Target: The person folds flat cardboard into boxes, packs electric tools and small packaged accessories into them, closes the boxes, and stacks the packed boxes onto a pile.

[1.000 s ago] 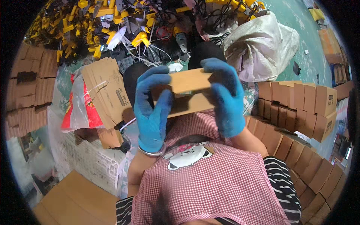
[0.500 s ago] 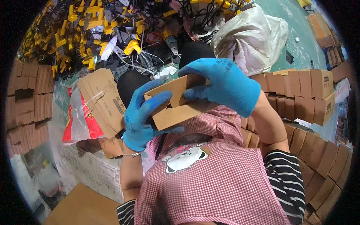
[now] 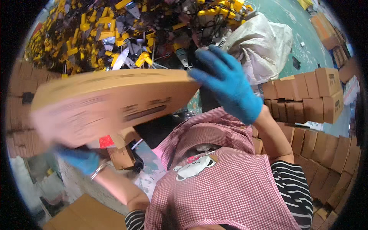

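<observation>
A long brown cardboard box [image 3: 115, 109] is stretched out to the left across my view, tilted, with dark print on its side and some motion blur. At its lower left end, my left hand [image 3: 79, 159] in a blue glove grips it; the fingertips are blurred and partly hidden by the box. My right hand [image 3: 232, 86], also in a blue glove, is beside the box's right end with fingers apart. Its fingertips overlap that end, and I cannot tell if they touch it.
Beyond my knees lies a big heap of yellow and black corded items [image 3: 103, 30]. A white woven sack [image 3: 262, 50] slumps beside it. Rows of brown boxes [image 3: 326, 153] stand at the right, with stacked cardboard [image 3: 21, 111] at the left. A large carton [image 3: 86, 214] is at lower left.
The box has swung from end-on in front of me to lengthwise on the left. My left hand moved left and down with it. My right hand's fingers have come out of the box's end and spread.
</observation>
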The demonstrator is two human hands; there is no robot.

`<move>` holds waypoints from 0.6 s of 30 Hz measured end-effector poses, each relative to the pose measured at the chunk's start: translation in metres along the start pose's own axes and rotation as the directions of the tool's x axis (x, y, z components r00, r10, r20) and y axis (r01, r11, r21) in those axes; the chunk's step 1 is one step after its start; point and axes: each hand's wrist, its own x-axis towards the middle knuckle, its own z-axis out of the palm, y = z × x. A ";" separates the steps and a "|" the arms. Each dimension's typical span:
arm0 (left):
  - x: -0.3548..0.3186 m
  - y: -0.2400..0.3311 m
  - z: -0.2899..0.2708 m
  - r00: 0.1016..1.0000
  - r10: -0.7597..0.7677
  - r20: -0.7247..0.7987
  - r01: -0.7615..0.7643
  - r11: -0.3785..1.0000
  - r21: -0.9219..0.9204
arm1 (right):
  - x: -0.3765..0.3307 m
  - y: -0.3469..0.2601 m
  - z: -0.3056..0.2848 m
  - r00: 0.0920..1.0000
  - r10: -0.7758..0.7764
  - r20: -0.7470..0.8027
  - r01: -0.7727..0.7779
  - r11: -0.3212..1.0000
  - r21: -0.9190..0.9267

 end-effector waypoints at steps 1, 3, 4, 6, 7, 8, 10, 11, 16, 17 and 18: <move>0.004 0.028 -0.005 0.994 0.092 -0.054 -0.088 0.994 0.072 | -0.002 0.003 0.010 0.986 -0.136 0.093 0.157 0.948 -0.278; 0.020 0.040 -0.029 0.999 -0.011 -0.046 0.013 0.999 0.046 | -0.012 0.005 0.036 0.949 -0.306 0.074 0.312 0.943 -0.115; 0.031 0.034 -0.050 0.999 -0.049 -0.022 0.051 0.996 0.074 | -0.013 -0.003 0.042 0.919 -0.390 0.053 0.394 0.914 -0.101; 0.052 0.014 -0.085 0.989 -0.084 0.118 0.061 0.981 0.186 | -0.023 -0.021 0.053 0.974 -0.224 0.033 0.205 0.935 0.289; 0.051 0.008 -0.099 0.990 -0.052 0.132 0.010 0.955 0.298 | -0.036 -0.029 0.057 0.999 -0.010 -0.031 0.022 0.900 0.434; 0.064 -0.002 -0.131 0.970 -0.155 0.187 0.033 0.848 0.529 | -0.044 -0.032 0.058 0.984 0.165 -0.064 -0.108 0.846 0.522; 0.066 -0.005 -0.142 0.910 -0.328 0.254 -0.034 0.550 0.835 | -0.044 -0.046 0.059 0.799 0.568 0.198 -0.487 0.419 0.766; 0.052 0.001 -0.127 0.867 -0.404 0.291 -0.114 0.409 0.906 | -0.049 -0.036 0.061 0.792 0.576 0.202 -0.495 0.412 0.765; -0.018 0.003 -0.073 0.771 -0.076 0.632 -0.636 -0.087 0.766 | -0.080 0.035 0.098 0.600 0.743 0.296 -0.695 0.301 0.653; -0.039 0.007 -0.054 0.782 -0.082 0.618 -0.623 -0.100 0.775 | -0.092 0.057 0.107 0.513 0.812 0.278 -0.725 0.237 0.647; -0.059 0.011 -0.035 0.634 -0.181 0.752 -0.763 0.013 0.647 | -0.105 0.081 0.119 0.478 0.840 0.256 -0.751 0.240 0.616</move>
